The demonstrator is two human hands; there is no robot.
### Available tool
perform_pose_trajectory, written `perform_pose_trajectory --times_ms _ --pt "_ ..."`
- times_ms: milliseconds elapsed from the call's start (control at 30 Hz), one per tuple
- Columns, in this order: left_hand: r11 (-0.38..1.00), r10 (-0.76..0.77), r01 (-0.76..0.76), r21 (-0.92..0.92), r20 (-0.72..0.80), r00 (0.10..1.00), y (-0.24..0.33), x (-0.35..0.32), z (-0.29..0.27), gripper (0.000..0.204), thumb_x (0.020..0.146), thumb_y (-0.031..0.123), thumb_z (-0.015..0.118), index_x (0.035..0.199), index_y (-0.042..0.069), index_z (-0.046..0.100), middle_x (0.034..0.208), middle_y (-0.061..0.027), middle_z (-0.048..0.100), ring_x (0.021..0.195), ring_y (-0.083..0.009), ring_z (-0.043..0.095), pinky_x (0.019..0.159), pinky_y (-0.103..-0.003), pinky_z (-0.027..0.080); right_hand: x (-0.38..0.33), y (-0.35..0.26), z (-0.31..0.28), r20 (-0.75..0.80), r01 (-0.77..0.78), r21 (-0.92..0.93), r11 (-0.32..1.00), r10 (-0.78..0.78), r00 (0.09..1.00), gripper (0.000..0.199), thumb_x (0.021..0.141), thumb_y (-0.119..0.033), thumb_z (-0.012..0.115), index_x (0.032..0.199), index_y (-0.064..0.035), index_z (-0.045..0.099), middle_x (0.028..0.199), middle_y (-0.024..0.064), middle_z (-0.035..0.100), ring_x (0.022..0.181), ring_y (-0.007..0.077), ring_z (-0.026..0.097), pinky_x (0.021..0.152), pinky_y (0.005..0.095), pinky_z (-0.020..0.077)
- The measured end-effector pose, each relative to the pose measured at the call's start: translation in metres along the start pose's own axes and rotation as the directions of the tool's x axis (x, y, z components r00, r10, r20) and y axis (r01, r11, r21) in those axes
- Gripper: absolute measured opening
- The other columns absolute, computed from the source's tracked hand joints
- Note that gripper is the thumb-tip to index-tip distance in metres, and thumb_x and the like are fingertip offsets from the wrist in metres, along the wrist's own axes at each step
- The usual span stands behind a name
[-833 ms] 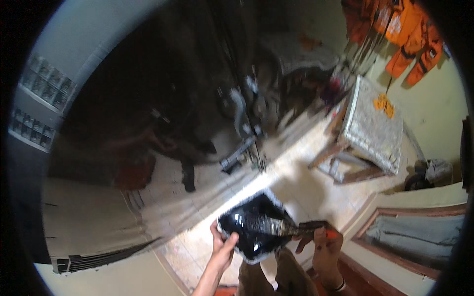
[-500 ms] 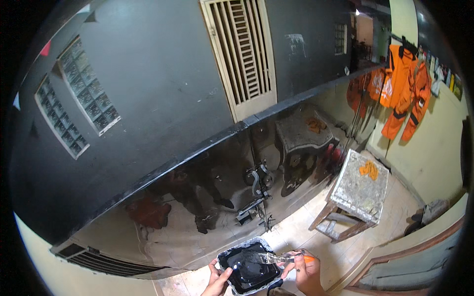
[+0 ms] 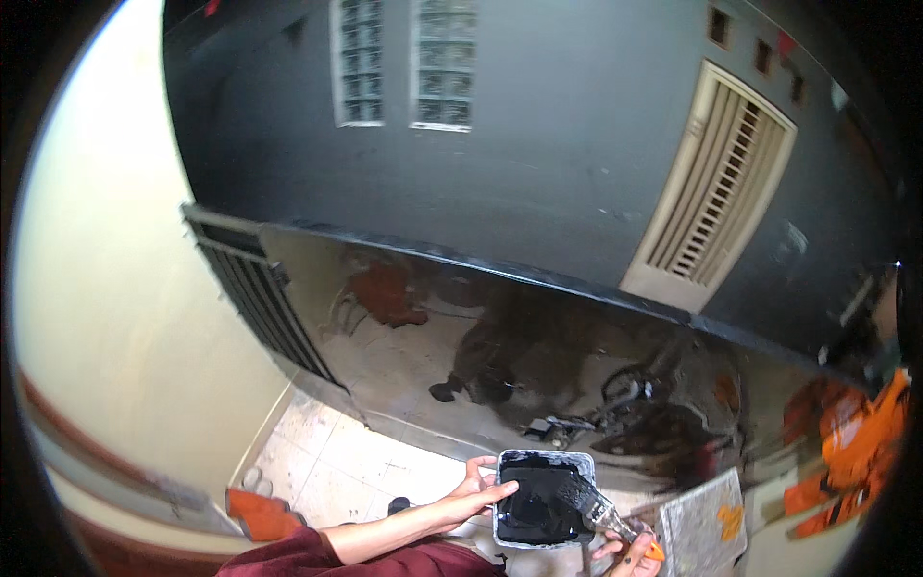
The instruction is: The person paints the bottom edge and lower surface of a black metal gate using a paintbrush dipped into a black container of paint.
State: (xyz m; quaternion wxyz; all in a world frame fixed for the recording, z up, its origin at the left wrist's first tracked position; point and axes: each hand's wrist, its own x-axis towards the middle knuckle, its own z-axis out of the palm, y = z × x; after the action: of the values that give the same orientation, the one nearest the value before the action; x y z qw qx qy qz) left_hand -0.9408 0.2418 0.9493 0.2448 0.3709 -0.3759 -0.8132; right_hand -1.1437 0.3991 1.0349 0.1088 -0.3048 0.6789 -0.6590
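My left hand [image 3: 477,494] grips the left side of a square, white-edged tub [image 3: 544,454], with its thumb over the rim. Black paint [image 3: 534,510] lies inside the tub and coats its inner walls. In my right hand [image 3: 633,558], low at the right, is a paintbrush [image 3: 604,514] with an orange handle tip. The brush slants up and left, its dark bristles over the right side of the tub. Whether the bristles touch the paint or the wall of the tub, I cannot tell.
Beyond the tub stands a glossy, reflective dark panel [image 3: 538,337] below a grey wall [image 3: 558,173]. To the right are a worn stool [image 3: 702,539] with an orange cloth [image 3: 731,522] and hanging orange clothes [image 3: 851,442]. An orange object [image 3: 264,514] lies at the lower left.
My view has swung left, bringing the pale wall and slatted grille into fuller view. Both hands still hold the tub and brush; the brush now points more steeply up and left.
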Motion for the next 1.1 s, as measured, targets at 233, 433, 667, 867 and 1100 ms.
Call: perform_pose_trajectory --times_ms 233,433,667,867,1100 --pt "0.99 0.109 -0.121 -0.067 -0.164 0.98 0.038 -0.036 -0.053 0.09 0.09 0.038 0.074 0.144 0.014 0.005 0.119 -0.0079 0.06 0.102 -0.0127 0.057 0.077 -0.032 0.048 0.0 -0.029 0.066 0.145 -0.055 0.17 0.984 0.03 0.989 0.043 0.101 -0.034 0.059 0.075 0.0014 0.058 0.064 0.0094 0.06 0.052 0.0146 0.056 0.044 0.0261 0.0462" --pt "0.987 0.126 -0.145 -0.067 -0.23 0.965 0.071 -0.069 -0.15 0.092 0.091 0.038 0.074 0.144 0.014 0.002 0.128 -0.013 0.052 0.11 -0.0151 0.056 0.082 -0.037 0.052 -0.023 -0.049 0.154 0.291 0.01 0.159 0.987 -0.057 0.955 0.046 0.101 -0.038 0.058 0.08 0.0028 0.059 0.07 0.0109 0.063 0.053 0.0164 0.059 0.048 0.0283 0.0474" --pt "0.942 0.268 -0.317 -0.11 -0.322 0.908 0.106 -0.13 -0.304 0.092 0.09 0.027 0.075 0.143 0.014 0.001 0.134 -0.0169 0.047 0.114 -0.0205 0.055 0.086 -0.039 0.053 -0.095 -0.064 0.324 0.312 0.178 0.104 0.978 -0.202 0.928 0.043 0.102 -0.034 0.057 0.075 -0.0009 0.057 0.068 0.0033 0.056 0.059 0.0112 0.051 0.053 0.0268 0.0428" --pt "0.922 0.321 -0.383 -0.059 -0.439 0.839 0.129 -0.181 -0.4 0.08 0.096 0.016 0.067 0.142 0.012 0.002 0.129 -0.0161 0.051 0.112 -0.0184 0.054 0.095 -0.035 0.047 -0.153 -0.109 0.432 0.485 0.003 0.142 0.99 -0.072 0.871 0.039 0.102 -0.031 0.055 0.083 0.0016 0.062 0.069 0.0028 0.06 0.058 0.0105 0.054 0.053 0.0257 0.0435" --pt "0.899 0.401 -0.436 0.037 -0.468 0.787 0.15 -0.223 -0.475 0.08 0.098 0.014 0.064 0.143 0.008 -0.001 0.127 -0.0146 0.051 0.111 -0.0166 0.053 0.098 -0.032 0.045 -0.19 -0.142 0.507 0.617 -0.004 0.153 0.988 -0.092 0.782 0.033 0.104 -0.024 0.051 0.093 0.0037 0.065 0.072 0.0058 0.064 0.055 0.011 0.056 0.053 0.0243 0.0449"
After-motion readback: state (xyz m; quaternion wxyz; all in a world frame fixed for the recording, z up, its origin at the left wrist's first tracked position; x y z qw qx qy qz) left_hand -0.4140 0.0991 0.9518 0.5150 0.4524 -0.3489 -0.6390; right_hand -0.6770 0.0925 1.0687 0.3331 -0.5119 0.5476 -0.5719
